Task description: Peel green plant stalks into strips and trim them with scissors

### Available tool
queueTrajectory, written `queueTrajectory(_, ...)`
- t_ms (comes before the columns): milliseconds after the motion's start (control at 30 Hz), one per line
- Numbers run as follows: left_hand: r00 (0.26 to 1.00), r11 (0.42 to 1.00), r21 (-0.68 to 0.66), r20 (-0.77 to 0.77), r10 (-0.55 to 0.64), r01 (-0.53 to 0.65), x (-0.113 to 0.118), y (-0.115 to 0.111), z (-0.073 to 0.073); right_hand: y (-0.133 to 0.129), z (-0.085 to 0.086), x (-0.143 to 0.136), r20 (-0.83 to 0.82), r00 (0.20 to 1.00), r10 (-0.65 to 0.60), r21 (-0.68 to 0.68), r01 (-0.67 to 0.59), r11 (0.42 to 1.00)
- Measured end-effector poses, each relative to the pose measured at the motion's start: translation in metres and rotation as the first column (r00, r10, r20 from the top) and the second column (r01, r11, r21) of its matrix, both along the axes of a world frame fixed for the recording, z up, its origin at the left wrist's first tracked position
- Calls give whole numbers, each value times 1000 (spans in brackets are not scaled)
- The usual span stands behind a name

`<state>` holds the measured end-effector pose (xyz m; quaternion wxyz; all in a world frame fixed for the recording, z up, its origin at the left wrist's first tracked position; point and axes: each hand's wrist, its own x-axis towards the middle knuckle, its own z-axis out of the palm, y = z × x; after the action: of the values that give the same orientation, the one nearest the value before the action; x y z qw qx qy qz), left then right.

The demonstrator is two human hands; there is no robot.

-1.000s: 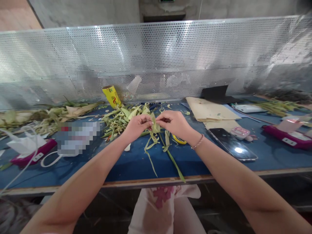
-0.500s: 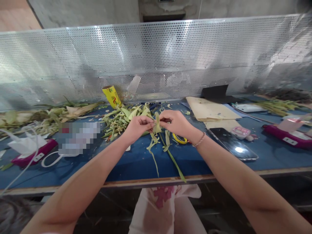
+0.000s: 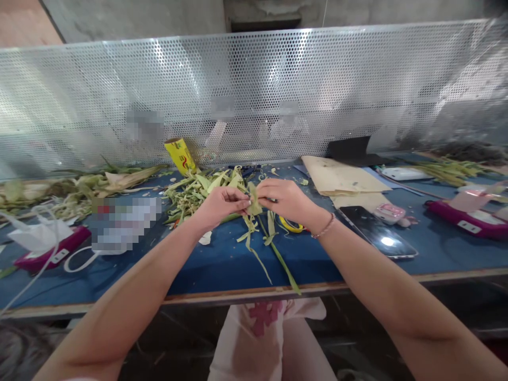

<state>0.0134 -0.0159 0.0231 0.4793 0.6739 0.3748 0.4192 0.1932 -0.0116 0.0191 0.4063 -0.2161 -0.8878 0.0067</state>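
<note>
Between my two hands is a pale green leaf strip (image 3: 253,203), held up over the blue table. My left hand (image 3: 223,206) pinches its left side with thumb and fingertips. From the right, my right hand (image 3: 288,200) is closed on the same leaf strip, fingers bent. Thin torn ends of it hang below toward the table edge. Under them a long green leaf stalk (image 3: 281,259) lies on the table, its tip past the front edge. A yellow ring (image 3: 291,226), perhaps tape, sits partly hidden behind my right wrist. Left of my hands spreads a heap of cut leaves (image 3: 190,193).
A yellow tube (image 3: 180,156) stands by the perforated metal screen (image 3: 254,90). On the right are brown paper (image 3: 343,177), a phone (image 3: 377,233), a pink case (image 3: 389,212) and a magenta power strip (image 3: 468,219). Another power strip (image 3: 53,248) and dried leaves (image 3: 79,193) lie left.
The hanging end of the leaf strip has swung a little to the right. Both hands stay close together, still gripping the strip. The view has shifted slightly.
</note>
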Motion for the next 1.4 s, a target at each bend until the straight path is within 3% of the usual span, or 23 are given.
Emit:
queueTrajectory(133, 993, 996, -49, -97, -73, 69, -2, -3, 6, 1, 3, 3, 24, 998, 55, -29, -55, 998)
queueTrajectory(200, 991, 999, 6, -125, -47, 48, -3, 0, 6, 6, 6, 10, -9, 996, -93, -106, 92, 990)
queueTrajectory(233, 993, 999, 50, -121, -5, 11, -4, 2, 4, 9, 7, 16, -12, 970, -244, -172, 238, 956)
queueTrajectory(267, 995, 995, 96, -89, 42, -33, -5, 6, 2, 13, 7, 23, 42, 912, -409, -233, 407, 883)
queueTrajectory(333, 989, 976, 160, 11, 150, -150, -8, 16, -4, 23, 6, 39, 324, 750, -577, -256, 657, 709)
queueTrajectory(367, 979, 964, 170, 49, 197, -203, -10, 21, -7, 27, 5, 47, 475, 673, -567, -270, 725, 634)
queueTrajectory(400, 969, 952, 180, 74, 237, -247, -12, 25, -10, 31, 3, 53, 610, 623, -489, -291, 751, 593)
queueTrajectory(467, 949, 930, 193, 105, 298, -313, -15, 32, -14, 37, -2, 59, 724, 596, -348, -365, 758, 541)
queueTrajectory(533, 931, 912, 191, 116, 347, -364, -17, 36, -16, 39, -7, 57, 736, 604, -306, -395, 750, 531)
queueTrajectory(667, 901, 894, 134, 132, 412, -428, -16, 37, -17, 38, -14, 46, 709, 607, -358, -338, 739, 584)
queueTrajectory(833, 878, 882, 79, 178, 445, -464, -14, 38, -18, 37, -9, 44, 666, 614, -423, -303, 741, 599)
queueTrajectory(900, 876, 883, 82, 196, 441, -463, -14, 38, -18, 36, -5, 41, 598, 662, -453, -325, 716, 618)
queueTrajectory(933, 875, 884, 81, 206, 438, -461, -15, 39, -18, 36, -4, 38, 473, 733, -489, -376, 670, 640)
queueTrajectory(967, 874, 885, 76, 215, 436, -460, -15, 39, -18, 36, -4, 34, 364, 819, -444, -468, 573, 673)
queueTrajectory(1033, 870, 888, 52, 231, 435, -458, -15, 39, -18, 35, -6, 27, 225, 953, -204, -610, 301, 733)
queueTrajectory(1067, 868, 889, 35, 239, 436, -457, -15, 39, -18, 35, -6, 24, 218, 966, -139, -615, 246, 749)
queueTrajectory(1100, 865, 890, 16, 247, 437, -455, -16, 39, -17, 34, -7, 24, 244, 954, -172, -574, 285, 768)
queueTrajectory(1167, 858, 893, -25, 268, 439, -449, -16, 38, -17, 33, -7, 26, 351, 856, -379, -400, 503, 766)
queueTrajectory(1233, 847, 895, -59, 300, 439, -443, -16, 37, -17, 32, -7, 33, 477, 687, -548, -251, 704, 664)
queueTrajectory(1300, 835, 896, -82, 334, 437, -436, -16, 37, -18, 32, -8, 37, 678, 563, -472, -239, 777, 582)
queueTrajectory(1400, 809, 887, -139, 369, 459, -440, -16, 38, -19, 33, -13, 36, 804, 473, -360, -229, 806, 546)
